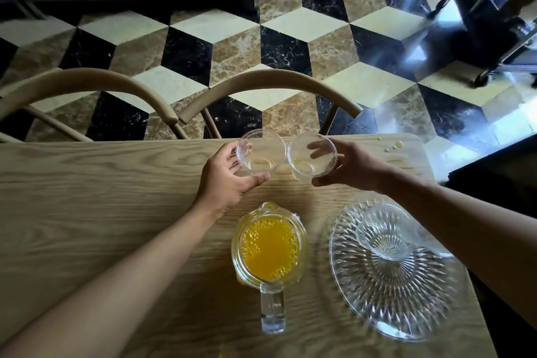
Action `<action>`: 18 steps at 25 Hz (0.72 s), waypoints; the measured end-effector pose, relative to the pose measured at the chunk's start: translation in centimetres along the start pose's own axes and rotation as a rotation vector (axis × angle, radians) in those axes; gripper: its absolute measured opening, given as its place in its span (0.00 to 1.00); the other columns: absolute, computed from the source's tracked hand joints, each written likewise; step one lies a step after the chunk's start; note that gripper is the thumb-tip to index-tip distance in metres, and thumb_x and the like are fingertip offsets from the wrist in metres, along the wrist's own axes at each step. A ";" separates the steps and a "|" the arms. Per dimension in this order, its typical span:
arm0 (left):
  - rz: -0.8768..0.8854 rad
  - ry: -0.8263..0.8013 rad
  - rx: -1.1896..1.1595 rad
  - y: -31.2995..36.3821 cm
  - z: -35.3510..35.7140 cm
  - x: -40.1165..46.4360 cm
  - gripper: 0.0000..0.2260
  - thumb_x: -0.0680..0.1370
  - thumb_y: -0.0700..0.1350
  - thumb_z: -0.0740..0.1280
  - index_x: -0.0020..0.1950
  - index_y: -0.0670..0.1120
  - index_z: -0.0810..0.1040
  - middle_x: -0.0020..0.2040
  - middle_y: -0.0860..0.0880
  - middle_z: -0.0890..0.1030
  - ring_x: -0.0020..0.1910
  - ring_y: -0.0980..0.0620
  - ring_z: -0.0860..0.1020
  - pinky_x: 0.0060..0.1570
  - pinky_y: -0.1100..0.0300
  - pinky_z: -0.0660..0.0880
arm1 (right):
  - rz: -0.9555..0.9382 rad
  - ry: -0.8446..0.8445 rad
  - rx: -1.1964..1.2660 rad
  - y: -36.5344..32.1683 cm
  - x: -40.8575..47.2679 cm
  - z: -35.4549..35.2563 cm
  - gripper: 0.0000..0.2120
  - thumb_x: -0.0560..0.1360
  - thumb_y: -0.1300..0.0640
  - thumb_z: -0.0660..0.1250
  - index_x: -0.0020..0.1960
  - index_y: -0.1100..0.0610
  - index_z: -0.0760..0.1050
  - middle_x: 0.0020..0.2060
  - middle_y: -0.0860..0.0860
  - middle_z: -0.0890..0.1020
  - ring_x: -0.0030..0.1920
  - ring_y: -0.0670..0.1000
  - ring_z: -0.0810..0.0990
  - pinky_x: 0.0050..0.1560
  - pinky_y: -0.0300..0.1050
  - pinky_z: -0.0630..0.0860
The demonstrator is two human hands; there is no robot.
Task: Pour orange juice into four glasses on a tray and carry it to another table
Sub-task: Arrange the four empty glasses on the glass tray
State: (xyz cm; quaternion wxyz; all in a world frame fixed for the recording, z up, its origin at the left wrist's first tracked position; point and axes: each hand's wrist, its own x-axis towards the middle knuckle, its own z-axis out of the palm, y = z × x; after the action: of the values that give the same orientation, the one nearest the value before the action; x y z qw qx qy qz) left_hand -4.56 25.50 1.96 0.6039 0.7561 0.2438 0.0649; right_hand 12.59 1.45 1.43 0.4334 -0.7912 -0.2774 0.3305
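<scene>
Clear glass everywhere on the pale wooden desk (pixel 87 212): the left hand (pixel 225 180) curls its fingers (pixel 258 179) round one empty tumbler (pixel 260 152); the right hand (pixel 353 166) grips a second tumbler (pixel 312 157), the two glasses near the far edge, rims touching; the jug of orange juice (pixel 268 247) stands upright nearer, spout pointing away, handle toward the person; a cut-glass tray (pixel 386 299) to its right carries one glass (pixel 385 238); two wooden chair backs (pixel 270 81) beyond, on a cube-patterned marble floor (pixel 290 29).

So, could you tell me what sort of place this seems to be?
Probably a café or a dining room, though I can't be sure: a wooden table with two bentwood chairs pushed up to it, a polished cube-pattern marble floor, and a wheeled cart beyond.
</scene>
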 end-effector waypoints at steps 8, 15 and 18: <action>0.142 0.114 -0.015 11.2 -1.9 -3.1 0.42 0.61 0.50 0.85 0.72 0.45 0.74 0.68 0.47 0.81 0.67 0.50 0.80 0.68 0.55 0.78 | -0.122 0.081 -0.003 -7.1 -6.0 -5.7 0.34 0.61 0.50 0.84 0.65 0.44 0.77 0.58 0.53 0.83 0.47 0.64 0.84 0.50 0.52 0.83; 0.315 0.199 0.033 21.8 1.7 -9.6 0.34 0.65 0.45 0.84 0.69 0.46 0.75 0.62 0.50 0.82 0.56 0.62 0.84 0.53 0.70 0.80 | -0.251 0.141 0.045 -11.9 -15.3 -11.8 0.30 0.63 0.50 0.83 0.62 0.41 0.78 0.50 0.55 0.85 0.36 0.44 0.77 0.41 0.39 0.75; 0.324 0.251 0.014 22.6 4.2 -13.5 0.30 0.67 0.44 0.84 0.65 0.50 0.76 0.59 0.53 0.83 0.57 0.61 0.84 0.56 0.64 0.81 | -0.270 0.160 0.025 -11.9 -19.1 -13.4 0.30 0.65 0.50 0.82 0.64 0.43 0.76 0.53 0.61 0.83 0.38 0.47 0.77 0.41 0.42 0.76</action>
State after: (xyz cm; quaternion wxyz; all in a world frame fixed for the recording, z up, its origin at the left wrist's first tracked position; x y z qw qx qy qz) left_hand -8.09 12.35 24.90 0.5451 0.7756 0.1927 0.2534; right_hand 9.01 -13.57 22.58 0.5043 -0.7652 -0.3417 0.2083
